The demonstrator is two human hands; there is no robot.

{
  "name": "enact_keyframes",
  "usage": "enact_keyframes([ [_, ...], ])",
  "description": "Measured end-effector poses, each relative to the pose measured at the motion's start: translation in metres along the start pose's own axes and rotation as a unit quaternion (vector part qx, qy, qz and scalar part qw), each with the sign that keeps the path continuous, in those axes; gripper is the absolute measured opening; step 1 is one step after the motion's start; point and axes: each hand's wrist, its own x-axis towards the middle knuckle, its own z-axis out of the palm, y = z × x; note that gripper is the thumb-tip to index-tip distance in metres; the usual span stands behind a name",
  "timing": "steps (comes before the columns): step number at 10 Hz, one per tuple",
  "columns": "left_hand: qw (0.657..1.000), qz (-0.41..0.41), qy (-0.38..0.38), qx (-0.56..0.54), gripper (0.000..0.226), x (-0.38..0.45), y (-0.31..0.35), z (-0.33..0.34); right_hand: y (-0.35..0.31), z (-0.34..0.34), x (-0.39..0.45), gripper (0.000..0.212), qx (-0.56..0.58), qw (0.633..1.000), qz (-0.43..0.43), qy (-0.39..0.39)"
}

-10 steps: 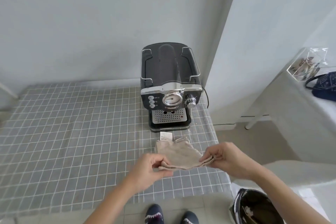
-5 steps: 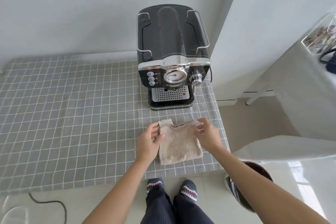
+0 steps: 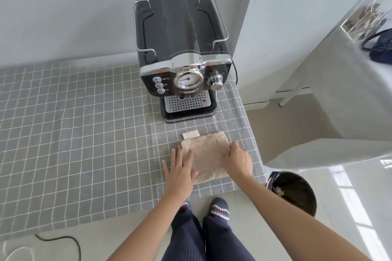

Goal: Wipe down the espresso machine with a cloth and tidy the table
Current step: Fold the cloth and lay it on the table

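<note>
Counter (image 3: pixel 74 133), covered in grey checked fabric, was bare across its left and middle. Left hand (image 3: pixel 180 170) lay flat, fingers spread wide, palm down, overlapping the left edge of the cloth (image 3: pixel 209 154) and gripping nothing. The cloth, beige terry and folded to a rough rectangle, rested on the counter near its front right corner, just in front of the espresso machine (image 3: pixel 182 53) and apart from its drip tray; a small white care label (image 3: pixel 190 134) stuck out at the far left corner. Right hand (image 3: pixel 238 159) pressed on the cloth's right part, fingers loosely curled over the pile; whether it pinched any fabric could not be told. Judgement: the cloth is light, soft and limp, so it would sag and unfold if lifted by one corner; better taken along a folded edge or bunched in the palm. A dark bin (image 3: pixel 297 193) stood on the floor, right of the counter.
</note>
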Motion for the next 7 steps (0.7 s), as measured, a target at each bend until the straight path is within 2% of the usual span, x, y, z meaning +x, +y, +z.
enact_keyframes([
  [3, 0.998, 0.041, -0.037, 0.006, 0.072, 0.006, 0.059, 0.01, 0.055, -0.03, 0.005, 0.017, 0.025, 0.998, 0.063, 0.006],
  [4, 0.998, 0.039, -0.039, 0.009, 0.073, 0.006, 0.061, 0.013, 0.063, -0.028, 0.004, 0.02, 0.026, 0.998, 0.064, -0.011],
  [5, 0.998, 0.041, -0.048, 0.01, 0.071, 0.005, 0.056, 0.011, 0.055, -0.027, -0.001, 0.019, -0.01, 0.998, 0.063, 0.015],
  [6, 0.999, 0.049, 0.008, -0.022, 0.065, 0.0, 0.041, 0.01, 0.035, -0.021, -0.007, 0.04, -0.059, 0.996, -0.001, 0.071],
  [7, 0.994, -0.015, 0.092, -0.051, 0.059, -0.001, 0.004, 0.008, -0.004, -0.007, -0.015, 0.047, -0.065, 0.987, -0.145, 0.04],
])
